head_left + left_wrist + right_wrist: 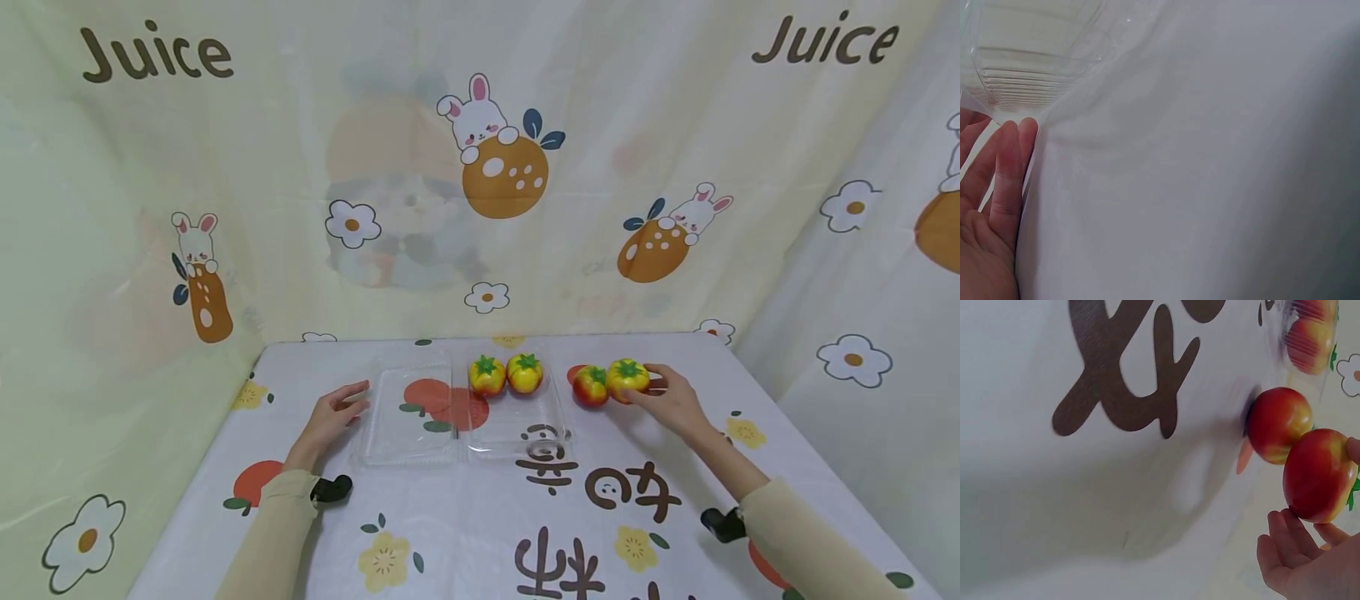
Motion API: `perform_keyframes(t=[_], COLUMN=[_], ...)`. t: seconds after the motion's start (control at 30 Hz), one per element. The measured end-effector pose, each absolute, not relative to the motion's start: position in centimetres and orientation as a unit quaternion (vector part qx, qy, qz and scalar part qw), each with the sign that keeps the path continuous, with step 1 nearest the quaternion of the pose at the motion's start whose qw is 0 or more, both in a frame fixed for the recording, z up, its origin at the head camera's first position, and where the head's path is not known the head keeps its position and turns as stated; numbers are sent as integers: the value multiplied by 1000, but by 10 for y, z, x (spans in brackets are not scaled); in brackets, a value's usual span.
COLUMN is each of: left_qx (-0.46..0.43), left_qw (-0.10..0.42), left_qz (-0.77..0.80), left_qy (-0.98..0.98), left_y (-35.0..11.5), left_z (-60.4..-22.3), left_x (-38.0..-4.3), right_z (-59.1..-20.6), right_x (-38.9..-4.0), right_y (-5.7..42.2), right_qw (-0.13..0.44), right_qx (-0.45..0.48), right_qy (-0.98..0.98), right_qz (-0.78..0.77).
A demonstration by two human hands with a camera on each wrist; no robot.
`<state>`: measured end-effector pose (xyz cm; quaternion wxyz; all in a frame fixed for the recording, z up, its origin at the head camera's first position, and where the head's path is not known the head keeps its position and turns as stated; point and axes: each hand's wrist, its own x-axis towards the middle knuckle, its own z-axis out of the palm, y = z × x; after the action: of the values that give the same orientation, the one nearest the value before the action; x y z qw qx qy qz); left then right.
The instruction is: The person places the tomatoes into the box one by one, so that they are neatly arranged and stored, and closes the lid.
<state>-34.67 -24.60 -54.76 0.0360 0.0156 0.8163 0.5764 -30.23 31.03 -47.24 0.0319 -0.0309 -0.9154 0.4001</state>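
A clear plastic clamshell box [517, 423] lies unfolded on the table, and two red-and-yellow fruits [487, 377] with green leafy tops sit at the back of its right half. My left hand [335, 419] is at the box's left edge; in the left wrist view its extended fingertips touch or nearly touch the ridged plastic [1029, 87]. With thumb and fingers my right hand [672, 402] pinches a similar fruit [1317, 475], to the right of the box. Close against that one is another fruit [590, 387], which no hand holds.
A white printed cloth [450, 533] with flowers, fruit and dark lettering covers the table. Behind it and at both sides hang pale curtains [405, 308] with rabbit and flower prints. Each wrist wears a small black device [723, 525].
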Motion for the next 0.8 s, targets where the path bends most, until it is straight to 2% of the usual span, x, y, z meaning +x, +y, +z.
perform_keyframes(t=[0.53, 0.8], left_qx=[12, 8], left_qw=[37, 35], left_qz=[587, 592], left_qy=[808, 805], left_y=[-248, -248], left_z=[-548, -549], left_x=[-348, -349], right_z=[-447, -453], right_x=[-300, -303], right_y=[257, 225], right_qw=[27, 31], right_qx=[-2, 47], right_qy=[-902, -892], right_qz=[430, 449])
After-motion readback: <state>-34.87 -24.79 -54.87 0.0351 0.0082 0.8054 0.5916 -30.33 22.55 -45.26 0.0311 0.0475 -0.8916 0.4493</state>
